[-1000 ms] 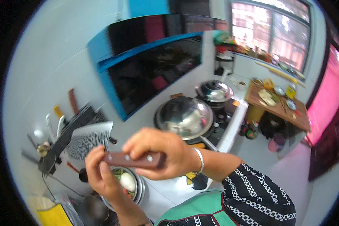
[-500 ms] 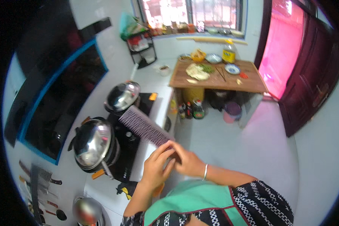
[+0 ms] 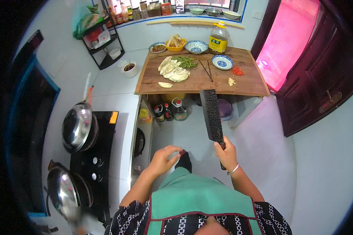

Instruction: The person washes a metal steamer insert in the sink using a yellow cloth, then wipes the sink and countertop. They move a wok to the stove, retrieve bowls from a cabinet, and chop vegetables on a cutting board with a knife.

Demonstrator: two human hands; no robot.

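My right hand (image 3: 228,154) is closed round the dark handle of a cleaver (image 3: 211,115). Its broad, dark, hammered-looking blade points away from me, with the tip close to the front edge of the wooden board (image 3: 153,84). In front of my apron, my left hand (image 3: 164,159) hangs in the air with bent fingers apart and nothing in them. On the board lie sliced pale vegetable pieces (image 3: 176,73), cut green beans (image 3: 186,61), a pair of chopsticks (image 3: 206,70), chopped red chili (image 3: 237,71) and chopped garlic (image 3: 231,82).
A blue-patterned plate (image 3: 222,62), an oil jug (image 3: 218,39) and a yellow basket (image 3: 175,47) stand on the board. Lidded pans (image 3: 77,126) sit on the black stove (image 3: 102,147) at left. Bottles (image 3: 179,110) and a purple bucket (image 3: 225,109) are underneath. A dark door (image 3: 315,78) stands ajar at right.
My view has turned from the stove toward the board. The cleaver has swung from pointing left to pointing ahead. My left hand has come away from it; my right hand keeps hold.
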